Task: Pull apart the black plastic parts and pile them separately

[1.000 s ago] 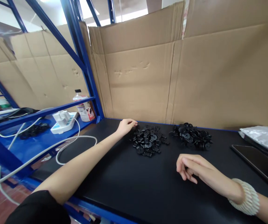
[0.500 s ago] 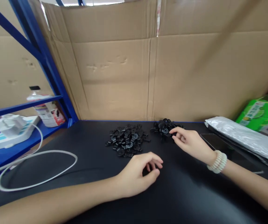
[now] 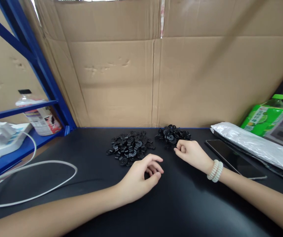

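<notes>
Two piles of small black plastic parts lie on the black tabletop (image 3: 180,204). The larger left pile (image 3: 129,146) has round pieces with holes and short ribbed pieces. Just in front of its right edge is my left hand (image 3: 140,179), its fingers loosely curved, thumb apart, nothing visible between them. The smaller right pile (image 3: 172,134) shows glossy round discs. At its near edge my right hand (image 3: 193,154) is closed, thumb against curled fingers. What it holds, if anything, is hidden. A pale coiled band (image 3: 215,170) circles the right wrist.
A dark phone-like slab (image 3: 232,159) and a silvery plastic package (image 3: 257,146) lie on the right, by a green-labelled bottle (image 3: 263,117). A white cable (image 3: 74,171) loops on the left, near a power strip (image 3: 20,138) and another bottle (image 3: 41,118). Cardboard (image 3: 116,82) stands behind.
My right hand has drawn slightly back from the right pile, and its thumb and fingers have closed together. My left hand keeps its curved pose. The whole view has shifted slightly.
</notes>
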Demonstrator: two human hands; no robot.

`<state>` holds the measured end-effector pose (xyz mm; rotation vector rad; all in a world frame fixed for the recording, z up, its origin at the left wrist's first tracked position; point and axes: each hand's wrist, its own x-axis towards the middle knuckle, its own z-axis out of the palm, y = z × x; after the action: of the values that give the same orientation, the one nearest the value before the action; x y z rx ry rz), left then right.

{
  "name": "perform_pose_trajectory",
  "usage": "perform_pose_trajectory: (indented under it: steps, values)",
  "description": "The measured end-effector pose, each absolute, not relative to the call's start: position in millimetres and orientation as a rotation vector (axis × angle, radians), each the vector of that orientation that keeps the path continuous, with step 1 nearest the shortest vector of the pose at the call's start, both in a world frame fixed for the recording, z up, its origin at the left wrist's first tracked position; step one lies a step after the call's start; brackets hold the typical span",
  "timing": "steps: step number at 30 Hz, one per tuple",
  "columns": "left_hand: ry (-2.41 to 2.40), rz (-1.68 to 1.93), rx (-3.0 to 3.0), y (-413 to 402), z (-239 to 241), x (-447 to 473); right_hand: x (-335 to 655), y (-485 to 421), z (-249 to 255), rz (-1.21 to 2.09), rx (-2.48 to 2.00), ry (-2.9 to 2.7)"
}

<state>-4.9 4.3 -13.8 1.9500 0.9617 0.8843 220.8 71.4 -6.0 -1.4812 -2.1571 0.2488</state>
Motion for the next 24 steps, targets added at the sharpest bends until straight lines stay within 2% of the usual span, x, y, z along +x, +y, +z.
perform_pose_trajectory:
  steps: [2,7,9,12,15,24]
  values:
    - [0.998,0.969,1.899,5.2,-14.7,-4.8,214.7,63.4,-1.8,0.404,-1.443,-2.153]
    - [1.045,1.089,1.716,6.0,-15.1,-4.9,193.9,32.9,3.1,1.147,-1.273,-1.925]
    - [1.051,1.144,1.694,6.3,-14.7,-5.7,189.0,23.8,1.9,1.310,-1.218,-1.879]
    - [1.034,1.216,1.609,8.0,-13.9,-6.7,188.4,19.5,-1.1,1.416,-1.083,-1.931]
    - [1.009,1.212,1.511,10.7,-13.1,-6.7,192.5,24.2,-4.6,1.382,-0.915,-1.936]
    - [0.975,1.048,1.455,12.2,-9.1,-4.8,192.0,25.9,-7.8,1.499,-0.876,-1.894]
